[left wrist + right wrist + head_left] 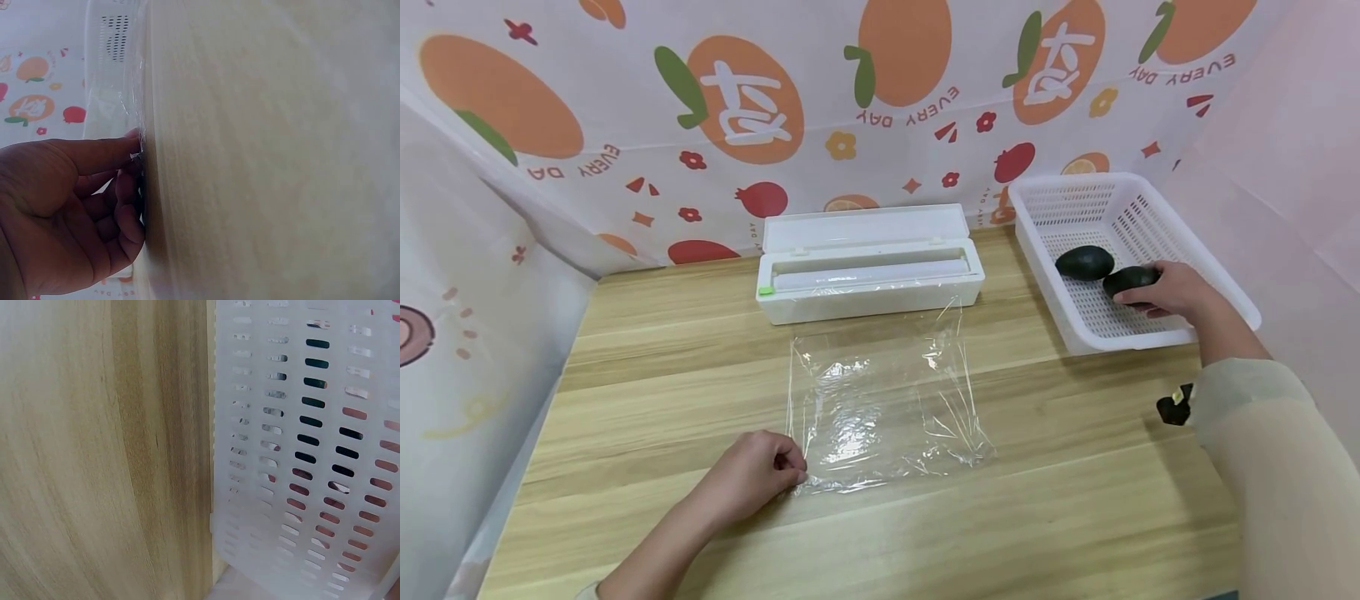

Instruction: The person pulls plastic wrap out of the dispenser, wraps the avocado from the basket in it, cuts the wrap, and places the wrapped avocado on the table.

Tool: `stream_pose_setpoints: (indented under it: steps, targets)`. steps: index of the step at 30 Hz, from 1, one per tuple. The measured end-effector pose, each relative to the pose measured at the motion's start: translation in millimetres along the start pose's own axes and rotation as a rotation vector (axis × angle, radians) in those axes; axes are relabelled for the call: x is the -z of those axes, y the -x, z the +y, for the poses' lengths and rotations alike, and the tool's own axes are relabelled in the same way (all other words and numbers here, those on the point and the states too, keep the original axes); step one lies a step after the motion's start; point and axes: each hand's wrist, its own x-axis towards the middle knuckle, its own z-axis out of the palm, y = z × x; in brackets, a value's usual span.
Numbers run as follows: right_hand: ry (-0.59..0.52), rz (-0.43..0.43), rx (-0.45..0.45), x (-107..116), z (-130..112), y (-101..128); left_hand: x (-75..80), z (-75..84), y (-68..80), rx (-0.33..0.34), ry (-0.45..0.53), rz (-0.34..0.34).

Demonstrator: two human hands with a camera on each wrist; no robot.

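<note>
Head view showed the left hand pinching the near-left corner of a clear, crinkled square sheet of cling film lying flat on the pale wooden worktop. Farther off, the right hand curled over a dark green avocado inside the white perforated plastic basket.

Dark avocado in basket; flat clear film sheet.
</note>
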Motion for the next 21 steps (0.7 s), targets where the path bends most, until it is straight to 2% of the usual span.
stream_pose_setpoints:
  steps: [11, 21]
  targets:
    - [0.023, 0.029, 0.037, 0.0, -2.4, 2.3, -0.6, -0.8, -0.1, -0.012, -0.013, 0.006]
    - [0.081, 0.114, 0.065, 1.7, -3.4, 2.8, -1.9, -1.5, -0.4, -0.006, -0.017, 0.012]
